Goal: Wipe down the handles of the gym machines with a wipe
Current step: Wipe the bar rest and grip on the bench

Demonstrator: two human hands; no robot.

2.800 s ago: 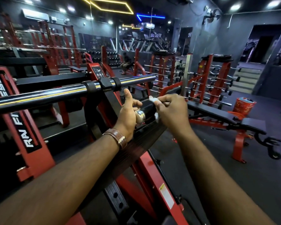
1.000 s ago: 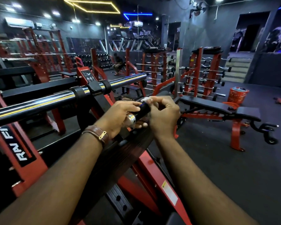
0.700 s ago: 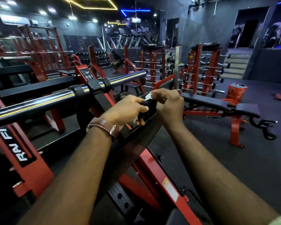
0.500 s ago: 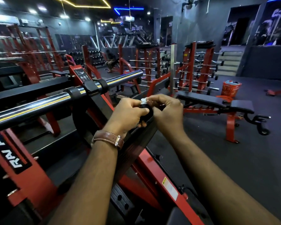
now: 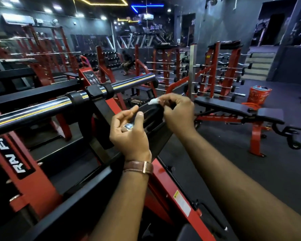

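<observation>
Left hand (image 5: 129, 134) has been lifted off the black rubber-sleeved machine handle (image 5: 150, 113), fingers now apart, empty. Small crumpled white wipe (image 5: 154, 101) is pinched in right hand (image 5: 178, 112), apparently against the handle's upper side; wiping judged ongoing.

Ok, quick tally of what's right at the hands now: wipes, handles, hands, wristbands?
wipe: 1, pinched by the right hand
handle: 1, black grip with a metal end cap
hands: 2, with the left hand loose beside the handle
wristband: 1, brown, on the left wrist
Total: 5
</observation>
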